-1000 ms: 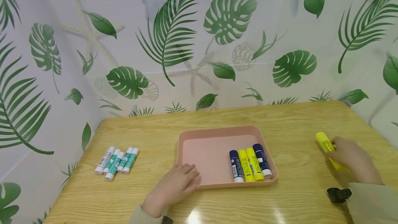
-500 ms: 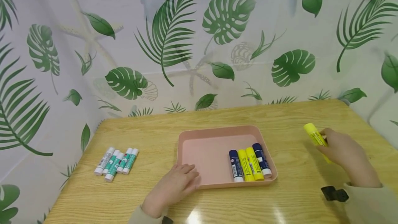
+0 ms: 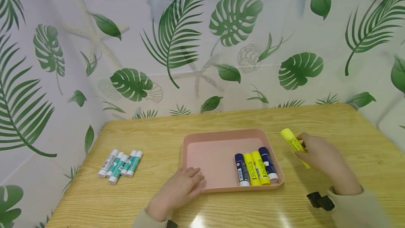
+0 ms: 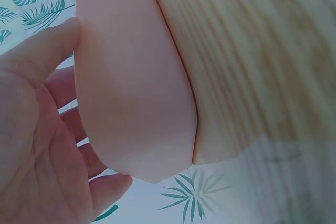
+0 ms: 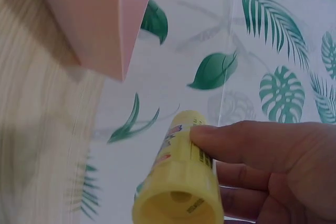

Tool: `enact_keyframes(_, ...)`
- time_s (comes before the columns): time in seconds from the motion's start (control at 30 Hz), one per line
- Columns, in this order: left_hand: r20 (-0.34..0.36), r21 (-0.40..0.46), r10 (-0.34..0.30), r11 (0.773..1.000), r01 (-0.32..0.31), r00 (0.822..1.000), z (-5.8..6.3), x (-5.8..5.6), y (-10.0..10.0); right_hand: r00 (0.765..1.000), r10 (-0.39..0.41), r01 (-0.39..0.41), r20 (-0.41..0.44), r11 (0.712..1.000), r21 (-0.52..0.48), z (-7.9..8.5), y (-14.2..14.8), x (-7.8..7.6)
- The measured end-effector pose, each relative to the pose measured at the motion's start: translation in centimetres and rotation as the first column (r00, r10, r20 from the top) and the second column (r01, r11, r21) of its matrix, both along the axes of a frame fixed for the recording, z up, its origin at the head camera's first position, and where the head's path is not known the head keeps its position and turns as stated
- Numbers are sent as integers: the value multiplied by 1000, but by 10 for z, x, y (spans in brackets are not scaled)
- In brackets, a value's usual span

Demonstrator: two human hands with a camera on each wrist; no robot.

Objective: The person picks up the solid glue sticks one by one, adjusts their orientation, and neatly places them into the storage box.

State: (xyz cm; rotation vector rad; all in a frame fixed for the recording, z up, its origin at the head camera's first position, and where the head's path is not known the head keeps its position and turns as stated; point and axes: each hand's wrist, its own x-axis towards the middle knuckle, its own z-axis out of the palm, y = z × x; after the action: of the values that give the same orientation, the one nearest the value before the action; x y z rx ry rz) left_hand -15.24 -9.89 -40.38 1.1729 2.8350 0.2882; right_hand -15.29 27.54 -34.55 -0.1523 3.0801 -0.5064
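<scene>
My right hand (image 3: pixel 322 154) pinches a yellow glue stick (image 3: pixel 292 141) between thumb and fingers, off the right side of a pink tray (image 3: pixel 221 134). In the right wrist view the thumb (image 5: pixel 236 142) lies along the label of the yellow glue stick (image 5: pixel 181 177), its hollow end facing the camera. My left hand (image 3: pixel 180 187) rests over the tray's front left corner with loosely extended fingers. In the left wrist view its thumb meets the rim of the pink tray (image 4: pixel 134 82) and other fingers are partly hidden behind the wall. The right part of the tray holds two yellow glue sticks (image 3: pixel 251 169) between two navy ones.
On the wooden table (image 3: pixel 152 140), several green-and-white glue sticks (image 3: pixel 117 168) lie bunched at the left. A leaf-printed cloth (image 3: pixel 190 45) hangs behind the table and along its sides.
My right hand has carried the yellow glue stick leftward, from the far right of the table to beside the tray. The left hand stays at the tray's corner.
</scene>
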Motion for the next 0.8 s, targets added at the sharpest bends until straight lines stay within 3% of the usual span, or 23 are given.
enact_keyframes(0.4,-28,-3,-8,1000,8,1000,0,0,0,999,40,-40,15,999,-26,1,-57,-7)
enact_keyframes(0.8,-4,0,-5,1000,5,1000,2,1,1,994,105,-106,-28,994,-23,2,-91,-4)
